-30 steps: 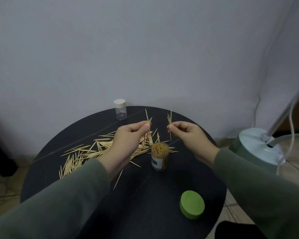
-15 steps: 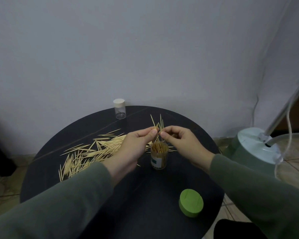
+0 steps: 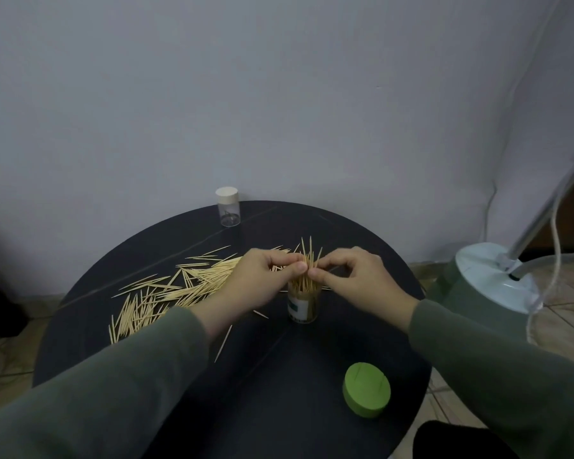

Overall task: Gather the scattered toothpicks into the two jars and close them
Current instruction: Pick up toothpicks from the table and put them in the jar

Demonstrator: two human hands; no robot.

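An open clear jar [image 3: 303, 306] with a label stands mid-table, packed with toothpicks. Directly above its mouth my left hand [image 3: 262, 281] and my right hand [image 3: 355, 279] meet, together pinching a small upright bundle of toothpicks [image 3: 309, 260] whose lower ends reach into the jar. A large scatter of loose toothpicks [image 3: 166, 293] lies on the table's left half, partly hidden by my left hand. The green lid [image 3: 367, 394] rests near the front right edge. A second small clear jar [image 3: 228, 211] with a white cap on stands at the back edge.
The round black table [image 3: 279, 376] stands against a pale wall. A single toothpick [image 3: 223, 343] lies beside my left forearm. A green-and-white lamp base [image 3: 491, 279] with a cord sits on the tiled floor at right.
My hands came together from apart, joining their toothpicks into one bundle and lowering it onto the open jar's mouth.
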